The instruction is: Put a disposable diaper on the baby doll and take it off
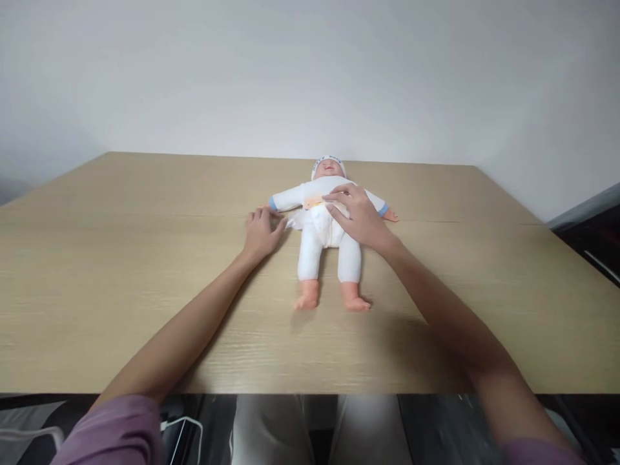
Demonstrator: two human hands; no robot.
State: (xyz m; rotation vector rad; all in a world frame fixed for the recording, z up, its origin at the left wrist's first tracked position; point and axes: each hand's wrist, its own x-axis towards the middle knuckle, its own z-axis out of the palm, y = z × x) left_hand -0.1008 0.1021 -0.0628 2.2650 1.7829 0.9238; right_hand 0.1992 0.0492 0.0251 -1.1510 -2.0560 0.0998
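Note:
A baby doll [339,183] lies on its back on the table, head away from me and arms spread. It wears a white suit with blue cuffs and a white cap with lettering. Around its hips is a white diaper [325,227] with an orange-yellow printed waistband. On the left, a thin whitish side tab [295,221] spreads out from the diaper. Beside that tab my left hand [262,234] rests on the table, thumb apart from the fingers and close to the tab's edge. My right hand [361,216] lies over the diaper's right front, fingers stretched across the waistband and covering part of it.
The wooden table [145,258] reaches back to a pale wall [242,77]. At the far right stands a dark object [593,226], only partly in view. Below the table's front edge are my legs [271,429] and a white cable [194,421].

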